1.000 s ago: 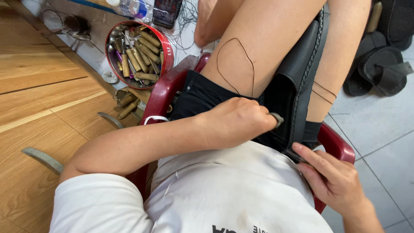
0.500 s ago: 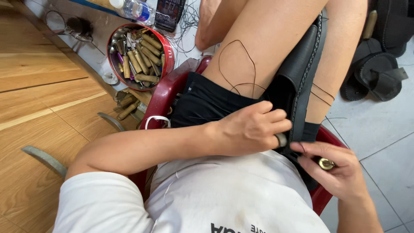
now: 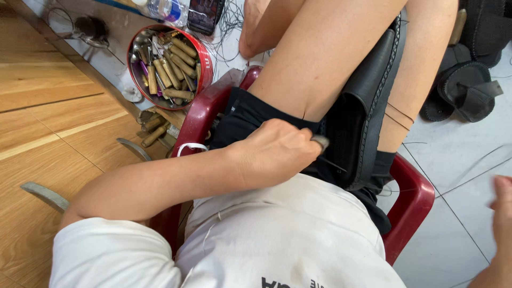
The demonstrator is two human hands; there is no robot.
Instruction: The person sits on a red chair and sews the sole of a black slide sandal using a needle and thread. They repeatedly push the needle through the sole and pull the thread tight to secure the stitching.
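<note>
While left hand fingers pinch a thin tool against black shoe | right hand fingers unclear

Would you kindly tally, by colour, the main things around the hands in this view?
Black: 2, the leather shoe between the knees and the shoe parts on the floor.
Red: 2, the plastic chair and the round tin of wooden-handled tools.
Total: 4.
The left hand touches the leather shoe; the right hand is away at the frame edge.
</note>
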